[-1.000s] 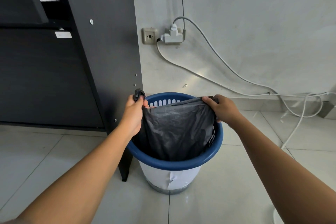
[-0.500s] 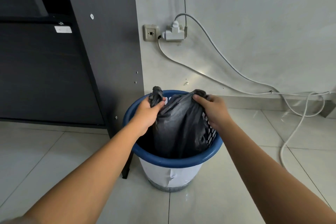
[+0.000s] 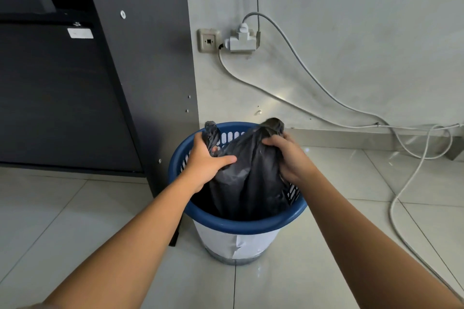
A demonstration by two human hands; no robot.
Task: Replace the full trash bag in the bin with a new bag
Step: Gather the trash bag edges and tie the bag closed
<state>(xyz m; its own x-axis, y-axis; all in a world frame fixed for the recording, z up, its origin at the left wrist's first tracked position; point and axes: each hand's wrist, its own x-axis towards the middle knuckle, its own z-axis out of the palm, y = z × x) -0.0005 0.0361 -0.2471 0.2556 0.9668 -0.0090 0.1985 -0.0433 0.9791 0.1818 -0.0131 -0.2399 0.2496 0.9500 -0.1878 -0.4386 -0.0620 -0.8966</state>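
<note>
While the black trash bag (image 3: 247, 178) sits inside the blue-rimmed bin (image 3: 238, 226) at lower centre of the frame, I see my left hand (image 3: 206, 162) curled round its left gathered ear and my right hand (image 3: 288, 158) clutching the bunched right ear.

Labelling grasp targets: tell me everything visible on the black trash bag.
The black trash bag is thin, crinkled, matte plastic. It stands inside the blue bin with its top above the rim. The top is gathered into two bunched ears, apart and untied. The left grip holds one and the right grip holds the other. Its contents are hidden.
</note>
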